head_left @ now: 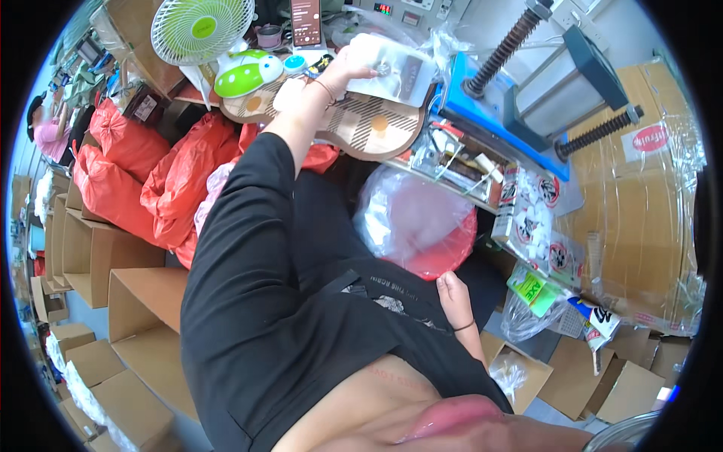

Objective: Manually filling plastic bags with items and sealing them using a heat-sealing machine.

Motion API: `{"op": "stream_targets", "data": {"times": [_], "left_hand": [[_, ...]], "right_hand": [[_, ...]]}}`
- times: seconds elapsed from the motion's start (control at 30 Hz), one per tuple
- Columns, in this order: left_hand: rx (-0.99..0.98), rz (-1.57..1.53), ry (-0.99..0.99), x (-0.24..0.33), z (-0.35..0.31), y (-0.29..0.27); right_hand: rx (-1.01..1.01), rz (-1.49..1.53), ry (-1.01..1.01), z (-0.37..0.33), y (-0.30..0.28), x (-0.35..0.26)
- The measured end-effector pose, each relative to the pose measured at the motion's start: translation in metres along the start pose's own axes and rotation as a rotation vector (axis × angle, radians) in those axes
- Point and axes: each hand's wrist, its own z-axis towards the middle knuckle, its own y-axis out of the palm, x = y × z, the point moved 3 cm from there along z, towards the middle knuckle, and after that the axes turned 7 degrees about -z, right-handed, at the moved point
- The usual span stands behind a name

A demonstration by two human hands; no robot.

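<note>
My left hand (348, 66) reaches across the work surface, its fingers closed on a translucent plastic pouch (410, 74) with pale contents that I cannot make out. Beneath it lies a checked brown mat (374, 124) with a wavy edge. In my lap sits a red plastic bag (444, 256) with a clear plastic liner (384, 200) bulging from its mouth. My right hand (454, 300) is at the red bag's near rim, thumb and fingers pinched together on its edge.
A blue-based press (489, 102) with two large springs stands at the right of the bench, beside a big cardboard carton (640, 196). A green fan (203, 30) and a phone (306, 22) are at the back. Filled red bags (124, 188) and open boxes (143, 301) crowd the left.
</note>
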Motion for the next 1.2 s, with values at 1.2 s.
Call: {"op": "stream_targets", "data": {"times": [1.2], "left_hand": [[-0.33, 1.446, -1.059, 0.044, -0.431, -0.051]], "right_hand": [[-0.399, 0.073, -0.113, 0.071, 0.047, -0.021]]}}
